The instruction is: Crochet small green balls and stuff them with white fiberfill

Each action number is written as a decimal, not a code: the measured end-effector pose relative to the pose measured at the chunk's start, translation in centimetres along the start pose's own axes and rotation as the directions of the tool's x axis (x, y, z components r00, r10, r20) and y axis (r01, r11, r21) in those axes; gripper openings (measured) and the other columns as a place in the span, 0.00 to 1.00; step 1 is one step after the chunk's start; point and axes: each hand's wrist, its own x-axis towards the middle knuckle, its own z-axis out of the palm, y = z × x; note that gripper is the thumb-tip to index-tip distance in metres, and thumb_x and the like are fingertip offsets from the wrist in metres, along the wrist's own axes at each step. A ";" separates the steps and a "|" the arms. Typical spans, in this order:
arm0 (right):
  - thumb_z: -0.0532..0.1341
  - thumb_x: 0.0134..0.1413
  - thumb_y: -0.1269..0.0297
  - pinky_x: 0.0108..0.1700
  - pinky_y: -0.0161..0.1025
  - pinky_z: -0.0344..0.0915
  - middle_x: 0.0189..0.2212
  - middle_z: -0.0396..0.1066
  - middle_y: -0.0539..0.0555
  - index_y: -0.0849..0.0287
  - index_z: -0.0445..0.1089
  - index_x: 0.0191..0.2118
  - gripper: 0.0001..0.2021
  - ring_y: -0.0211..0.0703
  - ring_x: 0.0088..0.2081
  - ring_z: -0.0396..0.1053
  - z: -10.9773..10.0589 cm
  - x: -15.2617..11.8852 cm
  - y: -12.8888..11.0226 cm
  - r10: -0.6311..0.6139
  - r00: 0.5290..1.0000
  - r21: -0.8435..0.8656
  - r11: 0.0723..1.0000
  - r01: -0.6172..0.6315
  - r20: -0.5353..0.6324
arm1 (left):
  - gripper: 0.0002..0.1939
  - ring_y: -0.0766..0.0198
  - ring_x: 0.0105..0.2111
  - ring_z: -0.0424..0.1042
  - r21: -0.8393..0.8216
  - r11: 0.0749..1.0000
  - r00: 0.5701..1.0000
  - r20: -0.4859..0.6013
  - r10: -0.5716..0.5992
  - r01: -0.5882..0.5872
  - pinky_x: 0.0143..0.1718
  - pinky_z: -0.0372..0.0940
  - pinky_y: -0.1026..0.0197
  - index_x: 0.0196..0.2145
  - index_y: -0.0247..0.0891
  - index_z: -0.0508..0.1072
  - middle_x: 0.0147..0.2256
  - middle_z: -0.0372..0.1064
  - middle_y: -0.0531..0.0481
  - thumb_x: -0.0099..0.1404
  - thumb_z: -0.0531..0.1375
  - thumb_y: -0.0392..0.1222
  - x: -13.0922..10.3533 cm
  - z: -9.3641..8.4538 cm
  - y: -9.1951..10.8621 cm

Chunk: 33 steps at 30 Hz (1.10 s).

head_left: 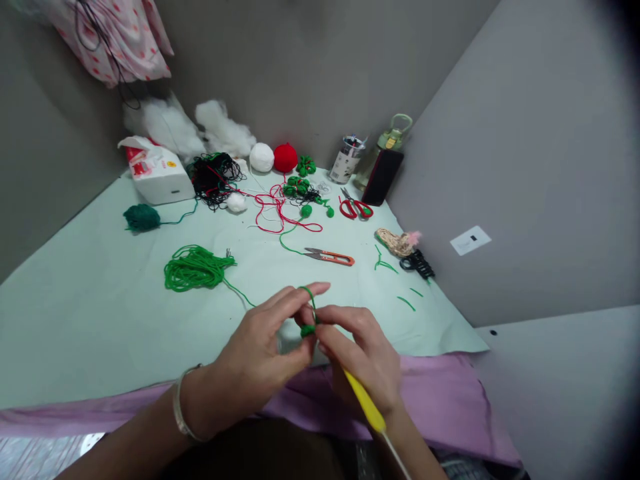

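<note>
My left hand point(260, 353) pinches a small green crochet piece point(308, 329) between thumb and fingers, its index finger stretched out with green yarn looped over it. That yarn runs left to a loose green yarn bundle point(195, 268) on the table. My right hand point(363, 353) is closed around a crochet hook with a yellow handle point(365, 400), its fingertips touching the green piece. The hook's tip is hidden at the fingers. Beyond my hands lie orange thread snips point(330, 257).
Across the table's back stand a tissue pack point(163, 175), white ball point(261, 157), red ball point(285, 158), pen cup point(346, 160), bottle point(393, 137) and phone point(383, 177). Red scissors point(355, 208) and tangled red yarn point(280, 210) lie before them. Dark green yarn point(142, 217) sits left.
</note>
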 end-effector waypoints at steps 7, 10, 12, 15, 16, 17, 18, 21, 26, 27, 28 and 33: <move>0.57 0.72 0.69 0.39 0.44 0.75 0.39 0.80 0.55 0.51 0.77 0.47 0.10 0.47 0.41 0.77 0.3 -0.7 0.4 0.327 0.928 0.520 0.832 -0.193 -0.179 | 0.30 0.61 0.38 0.74 -0.237 0.953 0.981 0.024 -0.191 0.191 0.50 0.70 0.58 0.61 0.40 0.74 0.35 0.72 0.52 0.61 0.66 0.37 0.1 -0.2 0.6; 0.58 0.73 0.64 0.37 0.41 0.74 0.37 0.79 0.54 0.51 0.77 0.44 0.09 0.43 0.36 0.75 0.4 -0.1 0.4 0.449 0.887 0.736 0.635 -0.235 -0.104 | 0.31 0.62 0.39 0.73 -0.295 0.928 0.974 0.074 -0.215 0.227 0.51 0.70 0.59 0.61 0.38 0.73 0.35 0.72 0.51 0.60 0.67 0.39 0.3 -0.4 0.7; 0.59 0.73 0.63 0.36 0.40 0.74 0.37 0.80 0.53 0.52 0.77 0.43 0.09 0.41 0.34 0.74 0.4 0.1 0.4 0.465 0.885 0.804 0.541 -0.248 -0.040 | 0.31 0.62 0.39 0.73 -0.304 0.925 0.973 0.087 -0.212 0.229 0.51 0.69 0.58 0.61 0.38 0.73 0.35 0.72 0.51 0.60 0.67 0.39 0.3 -0.4 0.7; 0.59 0.73 0.63 0.37 0.41 0.73 0.36 0.80 0.54 0.53 0.77 0.43 0.09 0.42 0.36 0.75 0.3 0.0 0.4 0.439 0.898 0.798 0.547 -0.255 -0.014 | 0.30 0.61 0.39 0.73 -0.291 0.928 0.972 0.091 -0.214 0.232 0.50 0.69 0.58 0.60 0.38 0.74 0.35 0.72 0.51 0.59 0.66 0.38 0.3 -0.4 0.6; 0.59 0.73 0.64 0.37 0.41 0.73 0.36 0.80 0.54 0.53 0.78 0.43 0.09 0.44 0.37 0.75 0.2 -0.1 0.4 0.424 0.906 0.777 0.577 -0.251 -0.022 | 0.30 0.61 0.39 0.73 -0.281 0.931 0.973 0.089 -0.215 0.231 0.50 0.69 0.58 0.60 0.38 0.74 0.35 0.72 0.51 0.59 0.66 0.38 0.3 -0.4 0.6; 0.59 0.72 0.64 0.37 0.42 0.73 0.36 0.80 0.55 0.53 0.78 0.44 0.09 0.45 0.39 0.76 0.1 -0.2 0.4 0.404 0.914 0.751 0.612 -0.248 -0.027 | 0.30 0.61 0.39 0.73 -0.266 0.936 0.973 0.083 -0.214 0.229 0.50 0.69 0.58 0.60 0.37 0.74 0.35 0.72 0.51 0.59 0.65 0.39 0.3 -0.4 0.7; 0.59 0.72 0.65 0.38 0.43 0.73 0.36 0.80 0.55 0.53 0.78 0.44 0.09 0.46 0.40 0.76 0.0 -0.2 0.4 0.385 0.922 0.722 0.646 -0.247 -0.029 | 0.30 0.61 0.39 0.73 -0.247 0.942 0.974 0.075 -0.213 0.225 0.50 0.69 0.58 0.60 0.37 0.74 0.35 0.72 0.51 0.59 0.65 0.39 0.3 -0.5 0.8; 0.58 0.72 0.69 0.41 0.45 0.73 0.39 0.80 0.55 0.53 0.77 0.46 0.09 0.46 0.41 0.76 -0.5 -0.3 0.3 0.321 0.947 0.636 0.734 -0.238 -0.016 | 0.30 0.61 0.38 0.73 -0.192 0.960 0.979 0.053 -0.199 0.206 0.48 0.69 0.58 0.60 0.36 0.74 0.34 0.72 0.51 0.59 0.65 0.39 0.4 -0.5 1.0; 0.57 0.70 0.74 0.42 0.43 0.74 0.39 0.79 0.56 0.55 0.74 0.48 0.11 0.45 0.42 0.76 -1.1 0.0 0.0 0.168 0.986 0.449 0.881 -0.151 0.004 | 0.26 0.62 0.36 0.74 -0.066 0.992 0.994 -0.004 -0.112 0.112 0.47 0.70 0.60 0.58 0.36 0.76 0.33 0.72 0.52 0.62 0.63 0.38 0.2 -0.5 0.6; 0.56 0.70 0.75 0.41 0.42 0.74 0.39 0.78 0.56 0.56 0.74 0.48 0.11 0.44 0.41 0.76 -1.2 0.1 -0.1 0.127 0.992 0.380 0.917 -0.122 0.011 | 0.25 0.63 0.36 0.74 -0.021 0.997 0.997 -0.024 -0.073 0.072 0.47 0.70 0.60 0.58 0.36 0.76 0.33 0.71 0.52 0.62 0.63 0.37 0.1 -0.5 0.4; 0.57 0.70 0.75 0.39 0.41 0.75 0.39 0.78 0.57 0.56 0.74 0.47 0.10 0.44 0.41 0.76 -1.1 0.2 -0.3 0.084 0.996 0.290 0.953 -0.086 0.020 | 0.24 0.63 0.36 0.74 0.024 0.999 0.999 -0.040 -0.026 0.027 0.47 0.70 0.61 0.58 0.35 0.76 0.33 0.71 0.52 0.63 0.62 0.35 0.1 -0.4 0.2; 0.59 0.67 0.76 0.38 0.37 0.76 0.39 0.80 0.60 0.60 0.74 0.47 0.09 0.44 0.41 0.77 -0.7 0.4 -1.3 -0.096 0.995 -0.105 0.990 0.099 0.028 | 0.25 0.65 0.35 0.74 0.162 0.977 0.987 -0.061 0.148 -0.136 0.43 0.72 0.64 0.58 0.34 0.74 0.33 0.69 0.53 0.64 0.58 0.30 0.0 -0.4 -0.4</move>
